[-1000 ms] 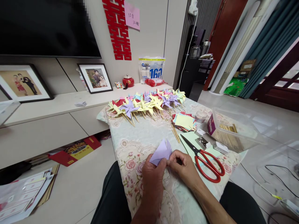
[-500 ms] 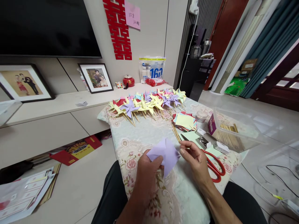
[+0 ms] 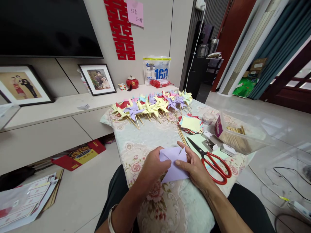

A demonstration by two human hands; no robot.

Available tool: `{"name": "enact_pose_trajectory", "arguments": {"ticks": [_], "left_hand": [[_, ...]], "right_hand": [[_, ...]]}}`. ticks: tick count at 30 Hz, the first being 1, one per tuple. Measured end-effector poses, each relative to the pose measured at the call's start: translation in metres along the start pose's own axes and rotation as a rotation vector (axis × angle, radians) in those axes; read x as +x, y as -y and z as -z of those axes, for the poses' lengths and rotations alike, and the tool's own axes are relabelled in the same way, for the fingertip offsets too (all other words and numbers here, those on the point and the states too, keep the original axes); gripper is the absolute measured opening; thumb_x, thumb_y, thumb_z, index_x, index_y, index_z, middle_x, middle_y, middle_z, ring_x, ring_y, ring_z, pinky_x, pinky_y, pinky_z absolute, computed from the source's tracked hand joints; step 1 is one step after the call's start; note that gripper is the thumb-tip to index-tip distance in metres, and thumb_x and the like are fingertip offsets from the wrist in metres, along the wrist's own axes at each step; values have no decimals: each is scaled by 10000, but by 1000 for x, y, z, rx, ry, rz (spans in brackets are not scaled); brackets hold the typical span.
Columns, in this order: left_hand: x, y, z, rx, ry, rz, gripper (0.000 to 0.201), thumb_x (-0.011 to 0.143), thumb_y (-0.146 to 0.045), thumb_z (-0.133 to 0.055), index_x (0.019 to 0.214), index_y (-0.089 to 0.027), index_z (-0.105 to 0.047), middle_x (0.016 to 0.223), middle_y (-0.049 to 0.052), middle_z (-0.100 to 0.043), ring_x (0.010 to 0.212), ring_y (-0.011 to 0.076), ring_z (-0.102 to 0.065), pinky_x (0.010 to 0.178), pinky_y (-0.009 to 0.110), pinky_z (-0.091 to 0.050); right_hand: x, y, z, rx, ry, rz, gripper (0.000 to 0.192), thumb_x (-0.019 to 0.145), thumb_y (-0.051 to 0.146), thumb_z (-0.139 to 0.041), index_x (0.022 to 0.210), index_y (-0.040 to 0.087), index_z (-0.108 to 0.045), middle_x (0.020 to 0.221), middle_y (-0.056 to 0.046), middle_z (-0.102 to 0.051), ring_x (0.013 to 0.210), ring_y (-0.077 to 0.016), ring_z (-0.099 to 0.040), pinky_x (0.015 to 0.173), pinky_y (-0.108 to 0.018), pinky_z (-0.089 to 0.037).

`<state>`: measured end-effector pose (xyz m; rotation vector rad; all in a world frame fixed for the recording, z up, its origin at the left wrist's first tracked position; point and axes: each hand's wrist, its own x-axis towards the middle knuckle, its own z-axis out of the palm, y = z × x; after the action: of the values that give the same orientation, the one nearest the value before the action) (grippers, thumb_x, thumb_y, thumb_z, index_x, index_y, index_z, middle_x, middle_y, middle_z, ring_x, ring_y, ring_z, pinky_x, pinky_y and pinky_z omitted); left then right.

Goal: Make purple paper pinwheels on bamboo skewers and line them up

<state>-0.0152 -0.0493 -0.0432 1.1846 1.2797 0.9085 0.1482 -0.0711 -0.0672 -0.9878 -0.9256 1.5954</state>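
Both hands hold a cut square of lilac paper just above the floral tablecloth. My left hand grips its left edge with thumb on top. Fingers of my right hand pinch its right side and press toward the middle. Red-handled scissors lie just right of my right hand, and thin wooden sticks lie beyond the paper.
A row of finished paper pinwheels lies along the table's far edge. A stack of coloured paper squares, a small round tub and a clear plastic box with sticks sit at right. Papers lie on the floor left.
The lilac paper went from folded to spread open. My right hand let go of it, lifted, then came back onto its right side; both hands shifted slightly right.
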Motion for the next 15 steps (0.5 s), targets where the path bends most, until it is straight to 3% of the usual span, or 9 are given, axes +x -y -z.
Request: {"name": "enact_pose_trajectory", "arguments": {"ticks": [6,10,15], "left_hand": [[2,2,-1,50,-1,-53,146,568,-97,-618,667,-204,-610,502,-49,-562,460,122,-487,438,202,-285],[2,-1,-2,21,-15,-51,182,555,-82,-649,692,-201,-634,514,-43,-592,461,126,-506,447,207,-317],[-7,-5,-7,-361,76,87,355,577,-110,-723,923,-163,-669,761,52,-754,607,179,-657,601,270,-494]], "right_hand": [[0,1,-3,-136,-104,31,943,653,252,-835,1482,204,-388,1019,-51,-723,849,-215,-668,725,-319,-527],[0,1,-4,-145,-141,33,914,654,224,-813,1470,200,-402,1002,-55,-716,806,-207,-659,696,-319,-524],[3,-5,0,-25,-170,55,935,634,216,-825,1464,204,-396,999,-52,-724,801,-209,-675,709,-322,-525]]}}
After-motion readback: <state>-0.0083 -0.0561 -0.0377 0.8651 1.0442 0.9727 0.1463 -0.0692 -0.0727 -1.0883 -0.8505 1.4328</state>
